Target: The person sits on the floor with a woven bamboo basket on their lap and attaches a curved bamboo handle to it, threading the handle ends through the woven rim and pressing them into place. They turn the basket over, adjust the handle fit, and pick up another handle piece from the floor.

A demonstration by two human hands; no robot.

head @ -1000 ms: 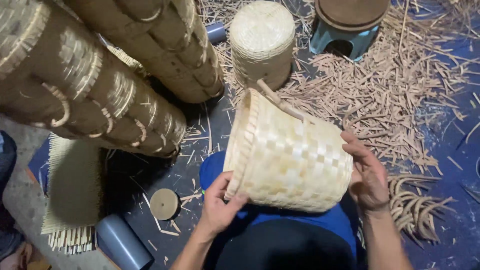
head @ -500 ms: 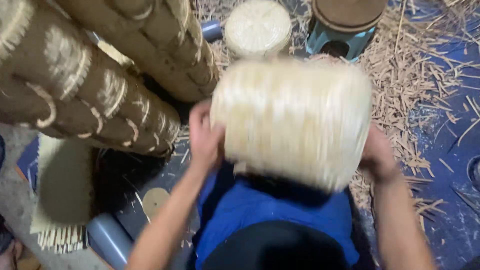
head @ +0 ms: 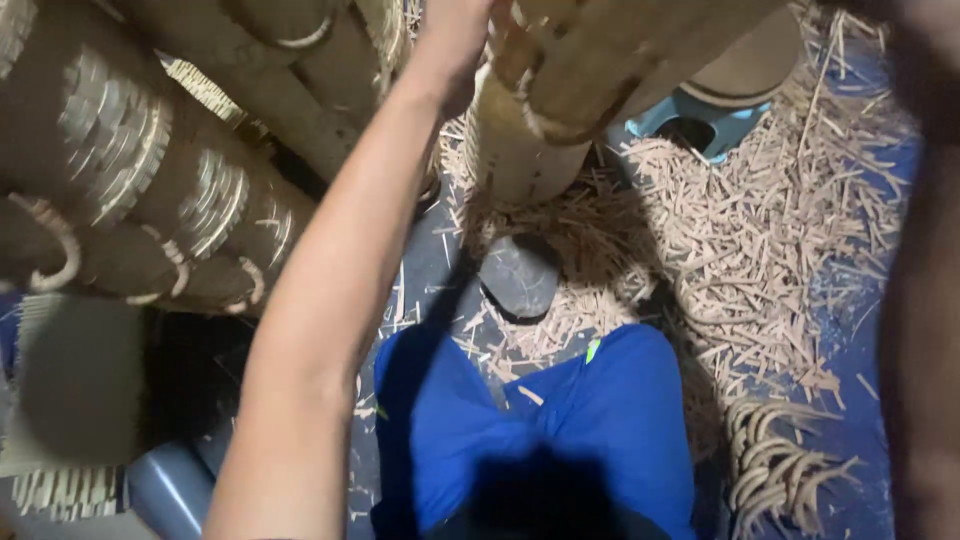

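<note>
Reaching up, my left hand (head: 455, 40) was at the woven basket (head: 560, 90) raised near the top edge w/ fingers hidden so I couldn't tell grip, right hand out of view; step looked like stacking, next needing steady alignment w/ basket stacks (head: 150, 190).

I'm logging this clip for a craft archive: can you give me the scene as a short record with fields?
left hand: raised to the top edge of the view, against a woven basket; grip unclear
right hand: out of view; only a dark forearm at the right edge
stacked baskets: lying to the left
floor: blue mat strewn with cut strips
seat: small blue stool
lap: blue shorts
</note>
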